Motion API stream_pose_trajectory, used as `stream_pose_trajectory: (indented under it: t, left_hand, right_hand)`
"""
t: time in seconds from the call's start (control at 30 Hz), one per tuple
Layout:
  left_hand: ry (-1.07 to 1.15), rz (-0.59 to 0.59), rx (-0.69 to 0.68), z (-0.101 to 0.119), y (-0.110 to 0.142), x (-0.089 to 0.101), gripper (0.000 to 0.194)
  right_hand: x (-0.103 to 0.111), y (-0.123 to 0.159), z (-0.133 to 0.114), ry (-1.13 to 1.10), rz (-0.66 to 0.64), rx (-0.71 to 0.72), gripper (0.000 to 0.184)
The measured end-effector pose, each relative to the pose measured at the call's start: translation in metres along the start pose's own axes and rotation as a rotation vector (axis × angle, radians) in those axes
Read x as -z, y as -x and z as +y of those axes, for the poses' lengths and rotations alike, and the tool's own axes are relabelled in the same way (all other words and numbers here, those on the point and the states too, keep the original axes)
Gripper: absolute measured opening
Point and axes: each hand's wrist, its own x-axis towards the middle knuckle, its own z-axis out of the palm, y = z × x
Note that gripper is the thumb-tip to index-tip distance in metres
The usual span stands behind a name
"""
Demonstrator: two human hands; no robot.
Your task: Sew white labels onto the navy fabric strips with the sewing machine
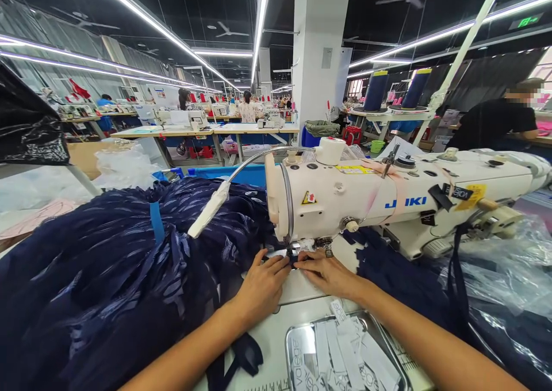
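Under the head of a white sewing machine (345,190), a small bit of navy fabric (294,261) lies at the presser foot. My left hand (264,282) presses its bent fingers on the fabric from the left. Close by on the right, my right hand (326,273) pinches the fabric's other side, its fingertips just short of the needle area. What lies beneath the fingers is mostly hidden. A metal tray (293,345) of white printed labels (340,351) sits on the machine bed, nearer to me than the hands.
A big heap of navy garments (129,264) fills the left side, with a blue tie (156,222) around part. A bendy lamp (211,207) reaches over it. More navy fabric (397,282) and clear plastic bags (509,264) lie right. Thread cones (376,91) stand behind.
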Motion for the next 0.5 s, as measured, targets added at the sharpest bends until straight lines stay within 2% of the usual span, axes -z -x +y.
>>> stream_pose_trajectory:
  t: [0.1, 0.3, 0.5]
  left_hand:
    - [-0.004, -0.007, 0.01, 0.0002, 0.0028, -0.0027, 0.036]
    - [-0.096, 0.03, -0.003, 0.0047, 0.0043, -0.0057, 0.031]
    - [-0.159, -0.015, 0.01, 0.0058, 0.0038, -0.0043, 0.032]
  right_hand:
    - [0.0024, 0.0001, 0.0016, -0.025, 0.015, 0.039, 0.027]
    - [0.0069, 0.0035, -0.0063, 0.173, -0.037, 0.079, 0.029]
    - [0.0046, 0.0047, -0.0061, 0.211, -0.013, 0.109, 0.029]
